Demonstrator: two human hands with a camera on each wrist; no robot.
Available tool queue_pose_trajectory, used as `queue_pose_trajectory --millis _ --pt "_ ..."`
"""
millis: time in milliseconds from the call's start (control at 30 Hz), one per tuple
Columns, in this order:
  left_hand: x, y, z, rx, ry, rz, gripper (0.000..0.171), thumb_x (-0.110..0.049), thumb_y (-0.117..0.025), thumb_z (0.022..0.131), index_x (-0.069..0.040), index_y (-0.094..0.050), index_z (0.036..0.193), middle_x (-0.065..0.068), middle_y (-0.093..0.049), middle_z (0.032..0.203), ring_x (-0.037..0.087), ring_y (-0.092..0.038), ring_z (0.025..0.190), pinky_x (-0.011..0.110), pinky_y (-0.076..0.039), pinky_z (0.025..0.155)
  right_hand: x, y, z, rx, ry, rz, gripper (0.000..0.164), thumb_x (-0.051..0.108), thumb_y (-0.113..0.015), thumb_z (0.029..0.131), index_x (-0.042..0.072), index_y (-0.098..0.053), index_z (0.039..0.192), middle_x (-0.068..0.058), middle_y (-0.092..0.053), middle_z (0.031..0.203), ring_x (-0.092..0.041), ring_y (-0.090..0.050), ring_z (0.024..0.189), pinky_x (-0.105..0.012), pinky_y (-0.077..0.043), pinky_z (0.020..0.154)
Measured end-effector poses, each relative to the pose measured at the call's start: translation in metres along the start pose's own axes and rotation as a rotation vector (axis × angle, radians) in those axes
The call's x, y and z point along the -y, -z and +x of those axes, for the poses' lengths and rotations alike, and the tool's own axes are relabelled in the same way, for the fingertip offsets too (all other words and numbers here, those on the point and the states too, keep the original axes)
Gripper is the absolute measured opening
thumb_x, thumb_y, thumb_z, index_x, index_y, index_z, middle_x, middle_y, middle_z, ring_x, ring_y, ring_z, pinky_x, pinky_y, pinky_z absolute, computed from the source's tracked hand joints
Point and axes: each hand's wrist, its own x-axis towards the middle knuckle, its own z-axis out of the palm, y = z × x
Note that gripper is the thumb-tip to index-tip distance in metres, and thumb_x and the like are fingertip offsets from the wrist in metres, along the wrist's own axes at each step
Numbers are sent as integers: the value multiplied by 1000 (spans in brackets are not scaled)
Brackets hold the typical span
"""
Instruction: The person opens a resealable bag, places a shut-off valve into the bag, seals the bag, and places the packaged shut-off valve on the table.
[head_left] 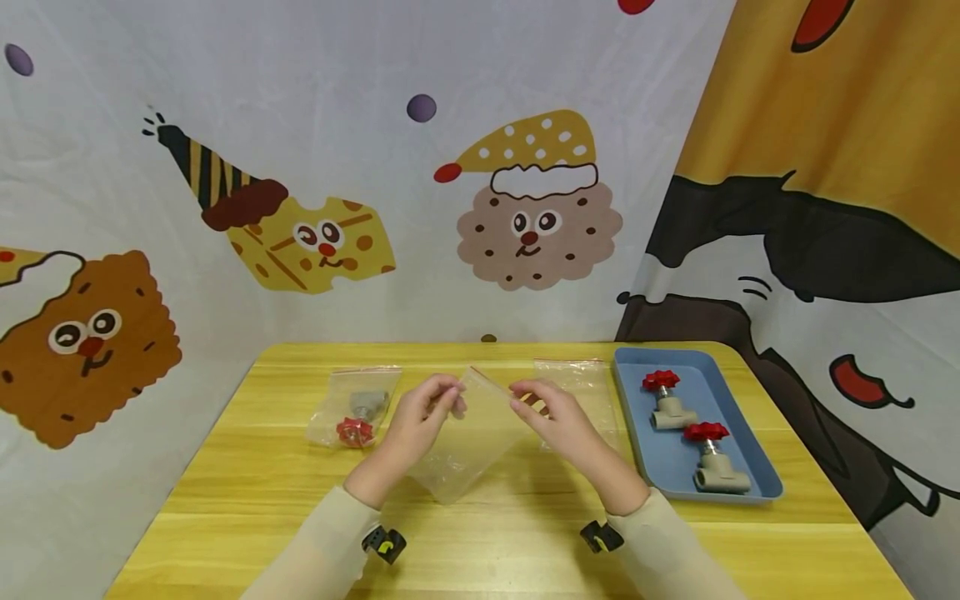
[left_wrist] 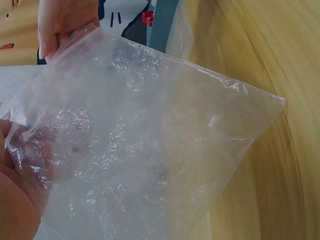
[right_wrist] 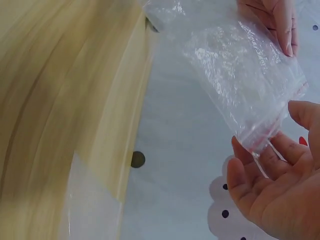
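Note:
A clear zip bag hangs tilted above the table between both hands, its red-lined mouth edge up. My left hand pinches the bag near one end of that edge. At the other end, my right hand grips a corner; in the right wrist view the thumb and fingers sit about the red-striped seal. Nothing shows inside the bag in the left wrist view. To the left lies another zip bag holding a grey valve with a red handwheel.
A blue tray at the right bears two grey pipe valves with red handwheels, an upper valve and a lower valve. Beside it a flat clear zip bag lies on the wooden table. A printed curtain hangs behind.

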Motion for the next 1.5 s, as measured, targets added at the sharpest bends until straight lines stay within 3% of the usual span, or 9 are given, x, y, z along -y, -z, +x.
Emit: queue_pose_trajectory --millis 167,400,500,633,800,967,1100,1267,1500 --pt "-1 0 -1 -9 9 -19 16 -6 -47 99 -1 -60 105 18 -65 86 32 -64 80 42 -55 74 2 -3 -1 -54 -1 18 13 19 -63 92 12 -70 102 1 -66 95 -12 -57 83 -24 -50 67" --pt "36 -6 0 -45 35 4 18 -25 -48 99 -15 -61 107 2 -65 87 17 -63 83 34 -55 74 4 -6 -5 -119 -6 16 6 13 -68 88 13 -72 92 3 -65 84 -10 -55 72 -24 -51 62" --pt "34 -7 -1 -70 36 31 18 -26 -50 99 -15 -60 110 0 -65 94 15 -63 91 34 -55 79 4 -8 -8 -138 0 -3 5 13 -68 87 14 -72 91 5 -65 84 -9 -54 69 -22 -50 60" --pt "32 -11 -2 -167 -11 98 29 -18 -60 94 -9 -53 120 6 -58 111 20 -56 106 42 -52 87 4 -10 -11 -153 19 -47 3 16 -68 88 15 -71 90 8 -63 81 -6 -53 70 -21 -49 60" --pt "27 -18 -7 -306 -88 158 31 -11 -70 84 -10 -53 110 8 -52 99 21 -50 91 33 -46 69 6 -12 -15 -161 39 -69 3 18 -70 87 15 -69 86 10 -60 79 -5 -52 70 -20 -48 60" --pt "20 -27 -13 -209 -88 108 14 -15 -71 86 -18 -63 97 0 -57 83 14 -52 76 23 -42 54 8 -15 -18 -173 67 -98 6 12 -72 84 17 -68 83 11 -59 75 -6 -52 67 -20 -47 58" --pt "15 -30 -15 -149 23 50 7 -25 -67 89 -19 -70 90 -7 -64 79 10 -58 75 21 -48 55 9 -18 -20 -186 116 -154 10 10 -74 82 19 -67 82 12 -58 74 -7 -53 66 -19 -46 57" --pt "11 -30 -12 -92 222 -11 21 -29 -65 90 -10 -73 91 2 -69 79 13 -63 74 22 -53 61 10 -21 -22 -195 194 -243 12 10 -75 80 18 -67 81 13 -57 74 -5 -52 66 -16 -46 58" --pt "-6 -26 -11 -1 276 -98 19 -15 -62 92 3 -69 94 17 -68 82 25 -65 73 30 -56 60 13 -21 -25 -189 309 -331 14 9 -76 80 19 -66 80 12 -61 77 -6 -55 71 -16 -48 61"
